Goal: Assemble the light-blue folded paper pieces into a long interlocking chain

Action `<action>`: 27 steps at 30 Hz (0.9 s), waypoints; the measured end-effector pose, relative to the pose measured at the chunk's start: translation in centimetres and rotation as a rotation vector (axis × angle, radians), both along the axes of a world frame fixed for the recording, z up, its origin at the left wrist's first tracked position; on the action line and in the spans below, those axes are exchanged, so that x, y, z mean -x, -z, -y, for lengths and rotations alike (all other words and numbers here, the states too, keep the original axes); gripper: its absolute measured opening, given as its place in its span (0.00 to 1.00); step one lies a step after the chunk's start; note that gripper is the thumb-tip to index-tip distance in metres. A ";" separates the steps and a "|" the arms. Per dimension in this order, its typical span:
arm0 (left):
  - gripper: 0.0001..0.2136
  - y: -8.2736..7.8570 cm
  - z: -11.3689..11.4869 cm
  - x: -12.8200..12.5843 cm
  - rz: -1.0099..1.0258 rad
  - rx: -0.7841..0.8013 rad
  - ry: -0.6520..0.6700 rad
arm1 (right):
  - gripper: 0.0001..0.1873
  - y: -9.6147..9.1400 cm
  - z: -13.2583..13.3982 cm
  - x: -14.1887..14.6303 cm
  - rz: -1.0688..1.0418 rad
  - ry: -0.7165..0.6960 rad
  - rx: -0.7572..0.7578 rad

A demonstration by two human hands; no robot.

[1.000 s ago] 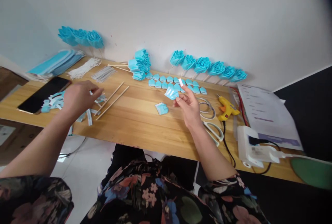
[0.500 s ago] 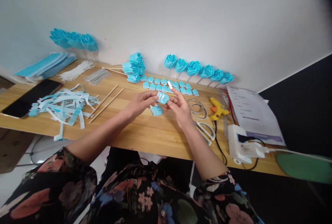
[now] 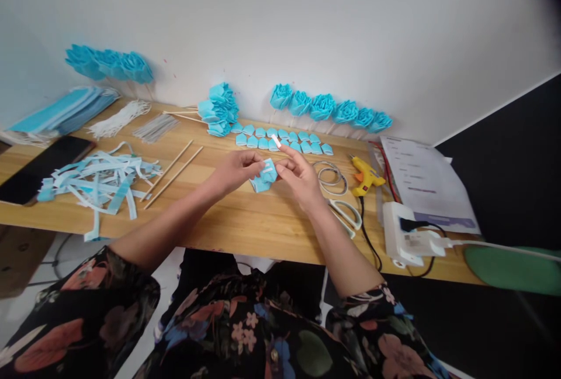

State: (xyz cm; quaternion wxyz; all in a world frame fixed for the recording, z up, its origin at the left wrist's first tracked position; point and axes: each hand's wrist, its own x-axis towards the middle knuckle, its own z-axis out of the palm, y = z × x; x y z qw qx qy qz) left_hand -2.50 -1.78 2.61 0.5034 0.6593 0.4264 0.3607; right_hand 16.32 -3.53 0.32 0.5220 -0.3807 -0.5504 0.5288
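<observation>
Pinched between both hands above the table is a small light-blue fabric petal (image 3: 269, 170) bearing short white strips. My left hand (image 3: 234, 171) is closed on its left side, with thumb and forefinger at the edge. On the right side, my right hand (image 3: 301, 179) grips it with the thumb against bent fingers, while the index finger points outward. A short white strip (image 3: 276, 141) is at that index fingertip. Just below the held petal is another blue fabric piece (image 3: 261, 185), partly covered by it. Behind the hands, several folded blue petals (image 3: 263, 143) lie in two rows.
Blue fabric roses (image 3: 323, 107) on sticks lean along the wall. At left are cut strips (image 3: 116, 177), wooden sticks (image 3: 173, 177), a phone (image 3: 48, 168) and face masks (image 3: 65, 110). Scissors (image 3: 348, 215), a yellow glue gun (image 3: 367, 175) and a power strip (image 3: 398, 233) are at right.
The held petal has tilted and come lower, now overlapping the blue piece below it. Both hands stay on it. The whole view has shifted slightly.
</observation>
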 end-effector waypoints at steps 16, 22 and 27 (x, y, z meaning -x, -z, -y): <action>0.07 0.9 1.9 -1.3 -0.338 -0.785 -0.271 | 0.29 0.7 -0.2 0.2 0.077 0.165 -0.044; 0.05 1.9 1.4 -1.4 -0.336 -0.761 -0.331 | 0.27 0.7 0.0 0.3 0.087 0.160 -0.046; 0.05 2.3 1.4 -1.4 -0.342 -0.753 -0.349 | 0.27 0.9 0.2 0.5 0.187 0.206 -0.103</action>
